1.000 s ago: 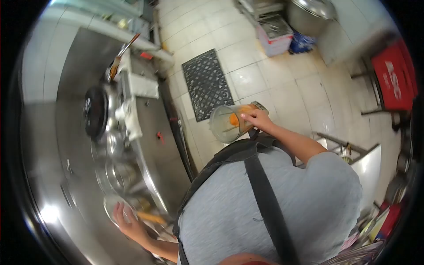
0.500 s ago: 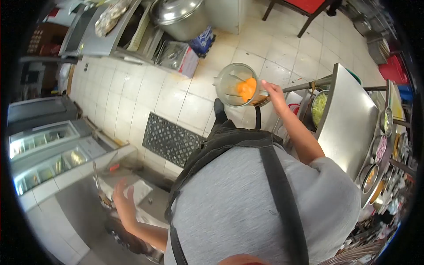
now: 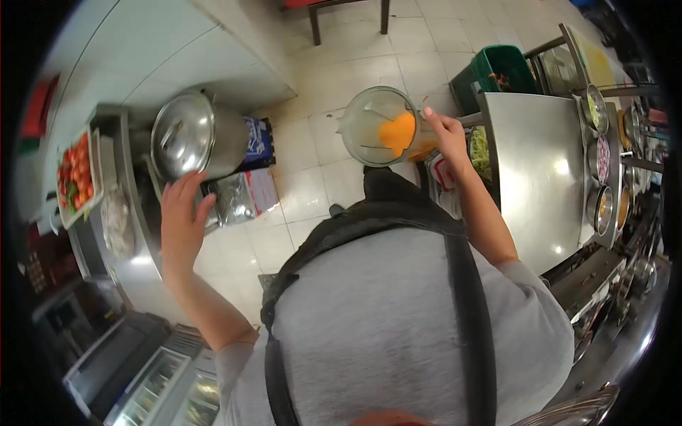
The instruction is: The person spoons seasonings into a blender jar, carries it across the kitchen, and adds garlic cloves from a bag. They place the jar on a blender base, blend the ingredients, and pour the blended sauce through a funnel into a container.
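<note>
My right hand is wrapped round the handle side of a clear blender jar, which is tilted with its mouth facing up toward me. Orange pieces lie inside the jar, near its base. On the other side, my left hand is raised with its fingers apart and nothing in it. It appears in front of a shelf beside a large lidded metal pot; whether it touches anything there I cannot tell.
A tray of red tomatoes and a wrapped bag are at the left. To the right stand a steel table, a green bin and bowls of chopped food. A red-seated chair is ahead.
My view has turned right, away from the steel counter and floor mat. The jar has stayed in my right hand. My left hand has left the counter and come up beside the pot.
</note>
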A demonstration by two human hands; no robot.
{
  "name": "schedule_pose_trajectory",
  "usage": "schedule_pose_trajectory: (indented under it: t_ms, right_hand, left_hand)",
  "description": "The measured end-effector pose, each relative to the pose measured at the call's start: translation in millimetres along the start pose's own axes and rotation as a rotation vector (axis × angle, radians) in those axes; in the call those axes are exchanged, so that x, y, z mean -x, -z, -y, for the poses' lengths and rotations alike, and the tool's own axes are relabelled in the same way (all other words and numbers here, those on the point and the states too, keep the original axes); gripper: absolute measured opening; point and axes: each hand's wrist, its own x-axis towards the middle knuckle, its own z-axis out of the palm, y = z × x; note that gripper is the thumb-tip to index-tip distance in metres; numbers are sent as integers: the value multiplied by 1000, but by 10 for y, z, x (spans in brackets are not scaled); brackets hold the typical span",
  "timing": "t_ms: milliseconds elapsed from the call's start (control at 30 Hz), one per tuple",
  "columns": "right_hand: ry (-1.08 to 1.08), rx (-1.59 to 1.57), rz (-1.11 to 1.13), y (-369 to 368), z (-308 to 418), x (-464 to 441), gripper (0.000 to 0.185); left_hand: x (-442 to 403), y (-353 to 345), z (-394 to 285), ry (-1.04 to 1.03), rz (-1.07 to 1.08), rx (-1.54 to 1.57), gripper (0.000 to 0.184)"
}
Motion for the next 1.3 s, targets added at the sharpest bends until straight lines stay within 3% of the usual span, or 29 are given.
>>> schedule_pose_trajectory:
  t_ms: [133, 200, 267, 400, 433, 500, 633, 700, 767, 833, 1033, 1100, 1167, 1233, 1300]
  right_hand:
    - [-61, 59, 37, -22, -65, -772, 53]
    - [-89, 28, 65, -16, 68, -966, 52]
    - [-103, 97, 135, 88, 106, -1309, 51]
    - [-70, 5, 21, 167, 266, -1859, 51]
    - [-60, -51, -28, 194, 372, -1982, 51]
    - [-52, -107, -94, 312, 458, -2286, 50]
    - [-106, -50, -139, 636, 551, -2881, 46]
    - [-104, -51, -226, 842, 597, -3102, 45]
    - [-183, -98, -350, 1078, 505, -3282, 46]
    - [-199, -48, -458, 1307, 562, -3510, 48]
    - [-320, -57, -629, 1886, 861, -4067, 49]
    - [-305, -145, -665, 2102, 856, -4303, 48]
    - [-240, -214, -697, 2310, 814, -4582, 47]
    - [-231, -248, -759, 2451, 766, -4975, 48]
    - [-248, -170, -730, 2683, 593, -5338, 48]
  left_hand:
    - [-1222, -194, -341, -164, 75, 127, 37]
    - [-1521, -525, -342, -64, 193, 307, 36]
    - [-1748, -862, -225, -33, 298, 107, 33]
    - [-1873, -1667, 221, 36, 597, 86, 32]
    - [-1974, -1687, 242, 21, 737, 147, 31]
    - [-2387, -1315, -99, 208, 885, 231, 33]
    - [-3463, -1360, 133, 231, 935, 166, 36]
    - [-4307, -1067, -160, 99, 676, 238, 37]
    - [-5100, -972, -462, 12, 715, 315, 38]
    - [-5773, -945, -932, -365, 665, 395, 35]
    - [-7412, -826, -2815, -1008, 701, 258, 34]
    - [-7900, -904, -3463, -1076, 703, 392, 32]
    - [-8352, -876, -4241, -1049, 637, 339, 30]
    - [-8863, -1072, -4944, -983, 553, 662, 28]
    - [-9436, -1376, -5353, -949, 478, 693, 28]
